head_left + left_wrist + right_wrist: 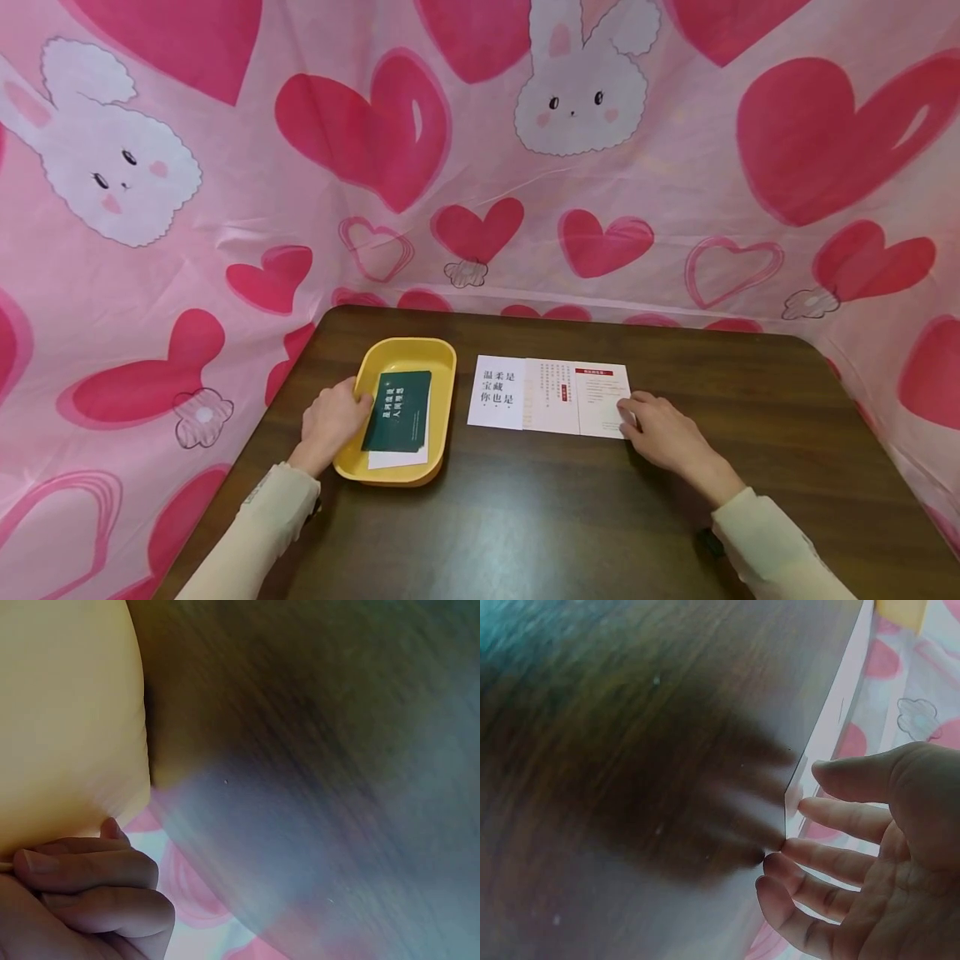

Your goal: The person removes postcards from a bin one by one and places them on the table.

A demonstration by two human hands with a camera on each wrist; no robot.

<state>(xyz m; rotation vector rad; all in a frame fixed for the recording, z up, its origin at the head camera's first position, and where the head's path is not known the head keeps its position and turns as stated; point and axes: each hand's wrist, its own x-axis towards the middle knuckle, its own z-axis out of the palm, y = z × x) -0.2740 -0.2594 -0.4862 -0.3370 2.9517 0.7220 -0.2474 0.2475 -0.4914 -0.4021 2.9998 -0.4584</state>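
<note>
A yellow plastic tray (pixel 392 357) stands on the left of the table, and my left hand (pixel 333 421) grips its left rim. In the left wrist view, curled fingers (pixel 112 870) lie against the tray's side (pixel 67 712). Inside it, a dark green card (pixel 399 417) with white writing lies over a white card (pixel 386 459). To the right, three printed cards lie in a row: a white one (pixel 495 408) with large black characters, a pale one (pixel 551 408) and another (pixel 602 408) with a red heading. My right hand (pixel 667 433) touches the row's right end, fingers loosely spread.
The dark wooden table (pixel 525 517) reaches toward me and off to the right. A pink cloth (pixel 495 183) printed with hearts and rabbits hangs behind it and along both sides. Light reflects off the tabletop near the front.
</note>
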